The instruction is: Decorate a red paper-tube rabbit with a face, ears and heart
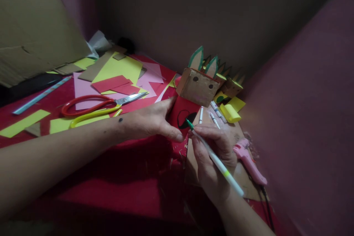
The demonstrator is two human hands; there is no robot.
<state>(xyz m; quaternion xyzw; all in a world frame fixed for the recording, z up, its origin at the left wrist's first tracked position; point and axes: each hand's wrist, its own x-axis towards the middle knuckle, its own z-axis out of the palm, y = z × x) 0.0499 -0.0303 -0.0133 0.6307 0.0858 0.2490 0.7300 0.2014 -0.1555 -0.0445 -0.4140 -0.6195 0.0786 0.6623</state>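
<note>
Left hand [151, 120] gripped a cardboard figure [199, 90] near the far edge of the surface [124, 188]; right hand [223, 150] pinched a marker [216, 159]; a wobble risked stray ink.

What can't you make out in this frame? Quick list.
All head view:
- Left hand: some fingers hidden behind the red body of the front figure.
- Rear figures: largely hidden by the front figure.
- Green pen tip: too small to tell if it touches the body.
- Glue gun cord: far end cut off by the bottom edge.
</note>
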